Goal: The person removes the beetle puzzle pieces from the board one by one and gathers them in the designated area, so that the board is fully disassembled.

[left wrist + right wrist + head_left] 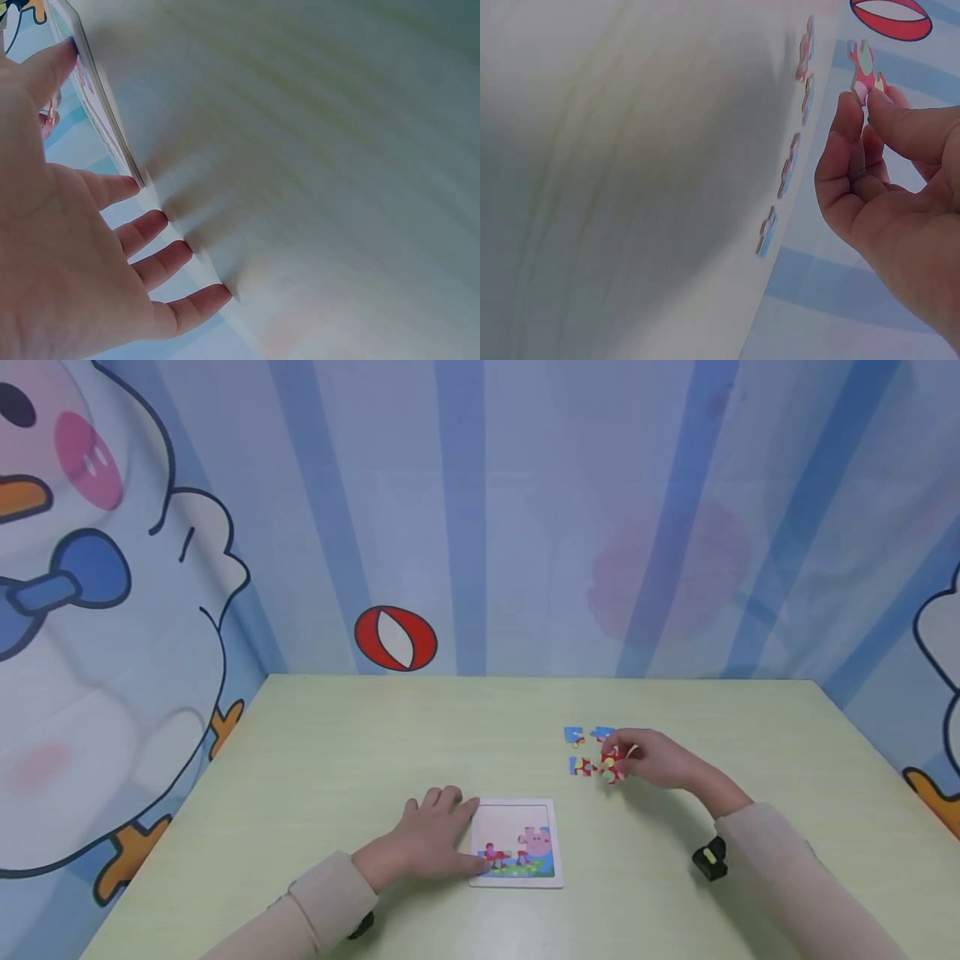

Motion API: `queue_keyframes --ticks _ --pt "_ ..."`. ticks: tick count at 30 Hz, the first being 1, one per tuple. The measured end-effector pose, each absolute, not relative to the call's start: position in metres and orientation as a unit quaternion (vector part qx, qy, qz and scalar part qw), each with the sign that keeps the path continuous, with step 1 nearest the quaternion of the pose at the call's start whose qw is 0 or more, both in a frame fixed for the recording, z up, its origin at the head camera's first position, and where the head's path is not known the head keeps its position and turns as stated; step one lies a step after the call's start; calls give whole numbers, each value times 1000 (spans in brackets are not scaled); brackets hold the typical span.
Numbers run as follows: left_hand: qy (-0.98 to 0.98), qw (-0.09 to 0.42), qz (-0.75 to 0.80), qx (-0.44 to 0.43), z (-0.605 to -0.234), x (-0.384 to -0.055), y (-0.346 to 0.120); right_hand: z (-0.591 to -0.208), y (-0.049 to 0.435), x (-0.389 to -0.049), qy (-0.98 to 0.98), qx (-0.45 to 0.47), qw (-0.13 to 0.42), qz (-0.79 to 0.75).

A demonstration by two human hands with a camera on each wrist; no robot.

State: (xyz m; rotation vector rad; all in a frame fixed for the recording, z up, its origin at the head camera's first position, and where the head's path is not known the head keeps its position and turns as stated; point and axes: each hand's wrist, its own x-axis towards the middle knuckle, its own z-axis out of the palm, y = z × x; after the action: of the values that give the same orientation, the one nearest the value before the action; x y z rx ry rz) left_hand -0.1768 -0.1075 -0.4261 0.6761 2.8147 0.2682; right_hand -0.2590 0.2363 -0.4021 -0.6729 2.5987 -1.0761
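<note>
A square puzzle tray [501, 820] with a pale rim lies near the front middle of the table. Joined pieces with a pink pig [536, 841] fill its lower and right part; the upper left shows bare backing. My left hand [431, 843] lies spread at the tray's left side, thumb and index finger touching its edge. In the left wrist view, the left hand's [90, 247] other fingertips rest on the table. Between thumb and fingers, my right hand [656, 760] pinches a red puzzle piece [864, 75], held above the table in the right wrist view.
Several loose puzzle pieces [581, 766] lie flat under and left of the right hand, behind the tray. The pale table [337, 735] ends at a blue striped curtain [525, 527] printed with cartoon figures and a red ball [396, 638].
</note>
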Motion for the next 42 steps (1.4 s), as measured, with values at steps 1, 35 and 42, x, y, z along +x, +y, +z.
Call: queue_keyframes --ticks 1,35,42 --pt "962 117 92 231 -426 -177 -107 -403 237 -260 893 -230 125 -367" --pt "960 114 91 238 -423 -175 -108 -416 237 -280 921 -204 135 -302" --pt "960 114 90 239 -423 -175 -109 -418 236 -281 920 -201 149 -303"
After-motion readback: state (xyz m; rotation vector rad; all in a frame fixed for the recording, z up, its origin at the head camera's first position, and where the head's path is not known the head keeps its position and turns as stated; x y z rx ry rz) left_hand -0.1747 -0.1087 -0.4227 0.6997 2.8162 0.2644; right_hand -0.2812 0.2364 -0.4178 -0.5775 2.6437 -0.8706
